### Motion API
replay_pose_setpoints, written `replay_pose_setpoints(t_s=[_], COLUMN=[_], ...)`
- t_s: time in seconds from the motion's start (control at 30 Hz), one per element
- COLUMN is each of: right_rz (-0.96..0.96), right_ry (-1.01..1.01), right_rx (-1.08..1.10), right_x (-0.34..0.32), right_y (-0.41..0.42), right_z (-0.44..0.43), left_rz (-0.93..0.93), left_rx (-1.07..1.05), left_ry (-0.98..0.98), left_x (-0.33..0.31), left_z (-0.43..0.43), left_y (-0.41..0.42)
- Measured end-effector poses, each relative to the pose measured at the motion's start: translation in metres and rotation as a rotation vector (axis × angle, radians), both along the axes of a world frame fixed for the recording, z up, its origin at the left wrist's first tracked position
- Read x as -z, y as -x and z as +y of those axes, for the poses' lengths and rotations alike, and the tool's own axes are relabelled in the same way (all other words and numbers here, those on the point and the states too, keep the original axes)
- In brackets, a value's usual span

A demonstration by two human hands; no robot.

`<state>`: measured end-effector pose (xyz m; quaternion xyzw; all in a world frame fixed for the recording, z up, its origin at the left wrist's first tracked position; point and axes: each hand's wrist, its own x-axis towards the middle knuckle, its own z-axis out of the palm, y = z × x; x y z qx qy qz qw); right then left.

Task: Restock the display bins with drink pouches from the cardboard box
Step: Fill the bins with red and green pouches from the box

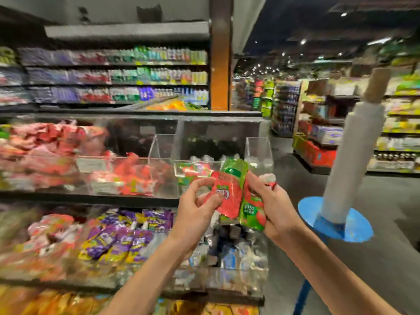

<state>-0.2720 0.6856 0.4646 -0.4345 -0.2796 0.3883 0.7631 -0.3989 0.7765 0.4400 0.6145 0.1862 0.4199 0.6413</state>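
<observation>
I hold red-and-green drink pouches in front of the display. My left hand (195,205) pinches one red pouch (227,196) by its lower edge. My right hand (270,205) grips a second pouch (251,212) with a green bottom, and a green pouch top (234,170) sticks up between the two. Behind them stands a clear acrylic bin (259,153) at the right end of the upper tier, with a few similar pouches inside. The cardboard box is out of view.
Neighbouring upper bins (127,176) hold red pouches. The lower tier holds purple packs (118,239) and silver-blue packs (231,253). To the right, a roll of stretch film (347,169) stands on a blue stand (336,223) on the grey aisle floor.
</observation>
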Motion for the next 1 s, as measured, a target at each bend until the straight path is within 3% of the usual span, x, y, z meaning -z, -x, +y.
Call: replay_pose_setpoints(t_s=[0.23, 0.6, 0.77, 1.0], right_rz=[-0.157, 0.006, 0.017, 0.056], right_ry=[0.066, 0.027, 0.019, 0.002], right_rx=[-0.024, -0.277, -0.287, -0.252], right_x=[-0.01, -0.036, -0.045, -0.052], right_y=[-0.037, -0.124, -0.129, -0.133], right_z=[0.032, 0.078, 0.096, 0.11], left_rz=[0.048, 0.091, 0.129, 0.214], left_rx=[0.044, -0.047, -0.023, 0.1], left_ry=[-0.043, -0.028, 0.101, 0.067], left_x=[-0.013, -0.052, -0.067, -0.083], left_z=[0.014, 0.044, 0.06, 0.099], left_y=[-0.028, -0.104, -0.115, -0.098])
